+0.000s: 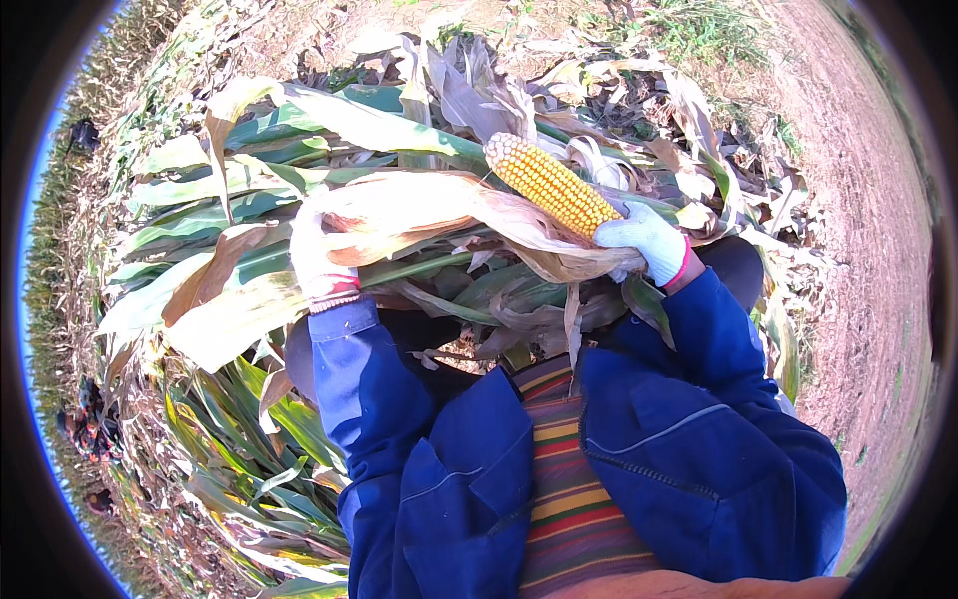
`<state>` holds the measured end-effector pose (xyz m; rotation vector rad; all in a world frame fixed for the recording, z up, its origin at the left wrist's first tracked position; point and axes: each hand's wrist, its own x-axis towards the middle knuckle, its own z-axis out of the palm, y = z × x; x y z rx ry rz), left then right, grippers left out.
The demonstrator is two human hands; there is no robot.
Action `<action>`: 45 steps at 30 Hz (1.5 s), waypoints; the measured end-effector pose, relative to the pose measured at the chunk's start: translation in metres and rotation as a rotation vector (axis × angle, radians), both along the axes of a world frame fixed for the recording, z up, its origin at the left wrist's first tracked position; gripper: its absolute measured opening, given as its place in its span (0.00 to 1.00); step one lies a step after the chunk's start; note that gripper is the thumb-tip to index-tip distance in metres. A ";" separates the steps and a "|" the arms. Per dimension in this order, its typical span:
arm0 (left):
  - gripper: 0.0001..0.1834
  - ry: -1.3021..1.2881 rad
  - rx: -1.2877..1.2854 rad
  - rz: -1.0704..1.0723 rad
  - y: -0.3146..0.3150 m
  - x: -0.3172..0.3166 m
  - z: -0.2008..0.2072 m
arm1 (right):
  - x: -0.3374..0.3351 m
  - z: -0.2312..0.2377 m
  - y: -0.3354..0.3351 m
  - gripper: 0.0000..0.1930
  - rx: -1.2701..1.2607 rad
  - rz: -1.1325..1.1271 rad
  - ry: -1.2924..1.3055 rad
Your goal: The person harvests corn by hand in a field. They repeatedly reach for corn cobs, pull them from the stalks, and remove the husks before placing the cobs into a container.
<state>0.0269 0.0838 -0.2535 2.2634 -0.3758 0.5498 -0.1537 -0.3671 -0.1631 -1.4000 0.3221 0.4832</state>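
Note:
A yellow ear of corn (pixel 555 188) lies bare with its whitish tip pointing up and to the left. My right hand (pixel 647 243), in a white glove, is closed around its base, where the peeled husk still hangs on. The pale, dry husk (pixel 429 205) stretches leftward from the ear. At the husk's far left end is my left hand (pixel 317 250), also gloved in white and closed on it; bright glare washes out its fingers. Beneath both hands lies a pile of cut corn stalks (pixel 269 185) with green and dried leaves.
More green stalks (pixel 289 469) lie at my left side. Dry leaf litter covers the ground around the pile. Bare brown soil (pixel 858 220) runs along the right. Standing plants (pixel 45 290) edge the far left, and dark objects (pixel 90 429) too small to name lie near them.

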 end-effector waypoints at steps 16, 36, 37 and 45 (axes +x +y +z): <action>0.15 0.169 -0.409 -0.122 -0.135 -0.096 0.169 | -0.023 0.030 -0.037 0.28 0.002 0.111 -0.153; 0.10 0.341 -0.435 -0.156 -0.155 -0.036 0.035 | 0.194 0.196 -0.317 0.30 -0.790 -0.866 -0.875; 0.10 0.335 -0.431 -0.135 -0.147 -0.040 0.038 | 0.187 0.170 -0.267 0.23 -0.731 -0.770 -0.941; 0.10 0.218 0.030 0.052 -0.154 0.013 -0.019 | 0.054 -0.020 -0.168 0.14 -0.458 -0.347 -0.398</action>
